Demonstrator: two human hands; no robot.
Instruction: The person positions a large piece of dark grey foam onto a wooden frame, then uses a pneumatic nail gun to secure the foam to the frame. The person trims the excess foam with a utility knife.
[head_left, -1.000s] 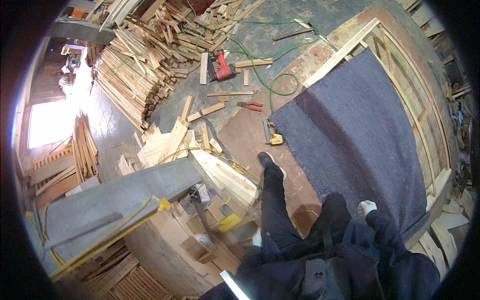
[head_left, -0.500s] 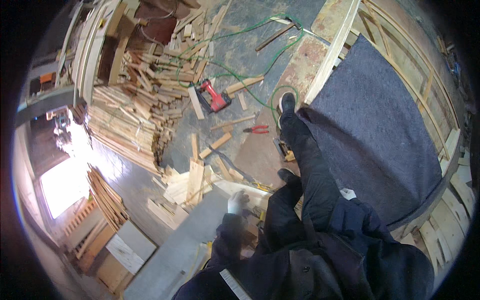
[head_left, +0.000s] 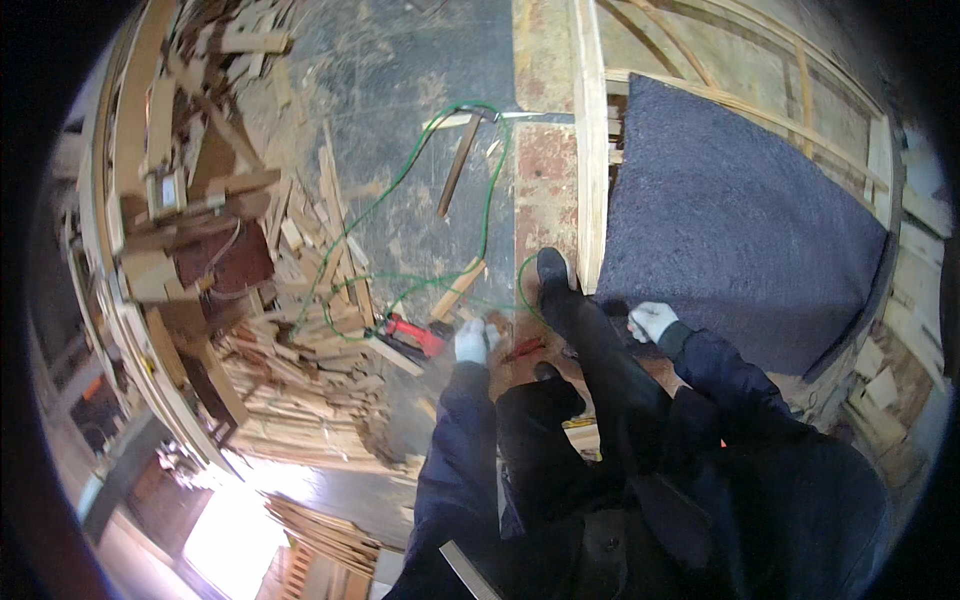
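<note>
Head view: hands (head_left: pixel 476 341) (head_left: pixel 652 321) loosely curled, seemingly empty.

The white-gloved left grip (head_left: pixel 474 342) hangs near a red nail gun (head_left: pixel 416 335); the right grip (head_left: pixel 653 320) is curled near dark blue fabric (head_left: pixel 740 205) spread over a wooden frame (head_left: pixel 592 150). A hammer (head_left: pixel 459 165) lies on the floor (head_left: pixel 400 85) beside a green hose (head_left: pixel 488 220).

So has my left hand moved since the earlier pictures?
Yes. Judged against the red power tool, your left hand has moved toward it, now appearing just to its right in the picture.
</note>
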